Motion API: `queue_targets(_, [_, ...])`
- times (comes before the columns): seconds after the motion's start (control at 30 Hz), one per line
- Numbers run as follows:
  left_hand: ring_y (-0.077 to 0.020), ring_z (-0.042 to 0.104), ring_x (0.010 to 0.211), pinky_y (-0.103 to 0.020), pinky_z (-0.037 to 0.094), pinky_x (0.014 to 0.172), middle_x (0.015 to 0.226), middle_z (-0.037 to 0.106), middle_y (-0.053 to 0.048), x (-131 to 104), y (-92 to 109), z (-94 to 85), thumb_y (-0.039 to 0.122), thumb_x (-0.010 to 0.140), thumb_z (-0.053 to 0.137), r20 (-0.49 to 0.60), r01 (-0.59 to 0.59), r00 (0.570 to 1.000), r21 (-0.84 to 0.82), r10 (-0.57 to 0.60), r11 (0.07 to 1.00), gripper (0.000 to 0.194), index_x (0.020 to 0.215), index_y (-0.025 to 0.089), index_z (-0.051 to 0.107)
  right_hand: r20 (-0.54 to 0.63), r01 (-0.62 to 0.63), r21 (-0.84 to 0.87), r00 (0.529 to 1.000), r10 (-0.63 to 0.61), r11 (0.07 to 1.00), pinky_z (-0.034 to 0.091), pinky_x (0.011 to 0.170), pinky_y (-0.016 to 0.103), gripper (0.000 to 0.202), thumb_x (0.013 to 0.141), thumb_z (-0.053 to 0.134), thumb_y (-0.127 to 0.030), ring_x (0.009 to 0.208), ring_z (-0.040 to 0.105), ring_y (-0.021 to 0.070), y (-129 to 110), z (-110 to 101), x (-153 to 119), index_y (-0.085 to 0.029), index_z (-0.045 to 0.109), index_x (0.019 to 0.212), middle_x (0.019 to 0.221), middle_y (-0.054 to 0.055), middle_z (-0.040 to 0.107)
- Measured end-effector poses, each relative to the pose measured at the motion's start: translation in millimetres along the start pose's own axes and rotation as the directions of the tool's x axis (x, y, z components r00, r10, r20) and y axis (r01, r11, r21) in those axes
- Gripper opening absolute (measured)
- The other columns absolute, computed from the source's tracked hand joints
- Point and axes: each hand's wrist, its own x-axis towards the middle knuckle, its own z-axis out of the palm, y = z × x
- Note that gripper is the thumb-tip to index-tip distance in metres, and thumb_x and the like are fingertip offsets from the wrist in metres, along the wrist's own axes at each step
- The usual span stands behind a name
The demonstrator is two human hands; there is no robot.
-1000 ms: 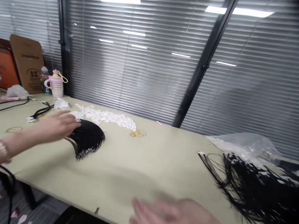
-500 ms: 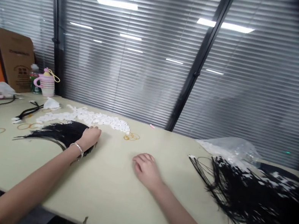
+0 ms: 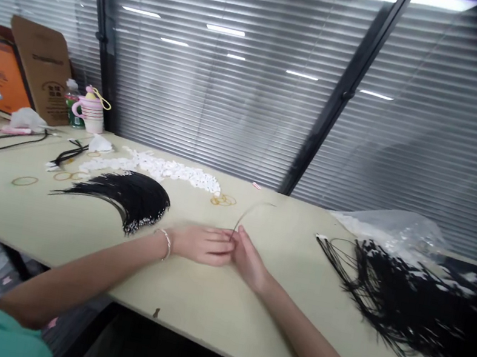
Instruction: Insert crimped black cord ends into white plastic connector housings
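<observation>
My left hand (image 3: 203, 244), with a bracelet at the wrist, meets my right hand (image 3: 250, 262) over the middle of the table. A single thin black wire (image 3: 247, 212) rises in a curve from between their fingertips. Fingers of both hands are closed around its lower part, which they hide. To the left lies a fanned bunch of black wires (image 3: 136, 194) with small shiny tips. Behind it spreads a heap of small white plastic pieces (image 3: 166, 169). Over on the right is a tangled pile of black wires (image 3: 402, 299) with white ends.
Yellow rubber bands (image 3: 223, 200) lie behind my hands. A clear plastic bag (image 3: 400, 227) sits behind the right pile. Far left stand a pink cup (image 3: 91, 114), a bottle (image 3: 74, 108) and an orange and brown box (image 3: 38, 72). Window blinds (image 3: 216, 94) rise behind the table (image 3: 181, 291).
My left hand has left the fanned bunch and moved right to my right hand. A single wire now shows between them. The view has tilted down.
</observation>
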Motion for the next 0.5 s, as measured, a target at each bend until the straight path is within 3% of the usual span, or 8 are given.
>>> queue_targets(0.07, [-0.0151, 0.056, 0.102, -0.031, 0.047, 0.096, 0.106, 0.063, -0.005, 7.1, 6.8, 8.7, 0.021, 0.093, 0.04, 0.02, -0.059, 0.998, -0.033, 0.059, 0.998, 0.021, 0.105, 0.022, 0.057, 0.12, -0.074, 0.137, 0.991, 0.057, 0.988, 0.043, 0.093, 0.032, 0.049, 0.088, 0.037, -0.055, 0.103, 0.057, 0.0176, -7.0, 4.5, -4.2, -0.018, 0.061, 0.11, 0.111, 0.008, 0.062])
queue_targets(0.13, [-0.0152, 0.058, 0.094, -0.03, 0.05, 0.091, 0.099, 0.065, -0.006, 9.1, 7.5, 13.3, 0.022, 0.093, 0.04, 0.027, -0.027, 0.999, -0.036, 0.028, 0.999, 0.02, 0.101, 0.02, 0.058, 0.134, -0.075, 0.125, 0.989, 0.058, 0.989, 0.043, 0.093, 0.028, 0.039, 0.084, 0.051, -0.045, 0.107, 0.056, 0.0163, -10.7, 6.5, -7.5, -0.02, 0.06, 0.112, 0.118, 0.007, 0.059])
queue_targets(0.2, [-0.0169, 0.058, 0.098, -0.033, 0.048, 0.094, 0.103, 0.063, -0.009, 7.9, 4.6, 12.7, 0.019, 0.093, 0.04, 0.025, 0.007, 1.0, -0.008, -0.006, 1.0, 0.022, 0.104, 0.016, 0.058, 0.06, -0.051, 0.125, 0.997, 0.044, 0.991, 0.043, 0.094, 0.026, 0.033, 0.082, 0.058, -0.039, 0.109, 0.055, 0.0154, -9.3, 6.0, -8.2, -0.02, 0.062, 0.109, 0.12, 0.007, 0.059])
queue_targets(0.3, [-0.0182, 0.052, 0.112, -0.034, 0.042, 0.102, 0.118, 0.059, -0.01, 5.3, -1.2, 5.4, 0.014, 0.092, 0.039, 0.029, -0.019, 0.999, 0.042, 0.018, 0.999, 0.026, 0.114, 0.015, 0.054, -0.047, -0.02, 0.197, 0.998, 0.03, 0.98, 0.044, 0.092, 0.028, 0.031, 0.083, 0.056, -0.04, 0.104, 0.057, 0.0147, -1.1, 1.6, -4.8, -0.018, 0.064, 0.104, 0.117, 0.008, 0.06])
queue_targets(0.5, [-0.0189, 0.043, 0.125, -0.034, 0.041, 0.099, 0.132, 0.05, -0.009, 0.2, -9.7, 3.7, 0.014, 0.094, 0.037, 0.104, 0.133, 0.986, -0.023, -0.13, 0.991, 0.033, 0.125, 0.019, 0.046, -0.136, 0.011, 0.31, 0.99, 0.033, 0.951, 0.047, 0.093, 0.033, 0.038, 0.082, 0.056, -0.046, 0.096, 0.062, 0.0154, 4.8, -7.8, 0.4, -0.016, 0.062, 0.105, 0.111, 0.01, 0.063])
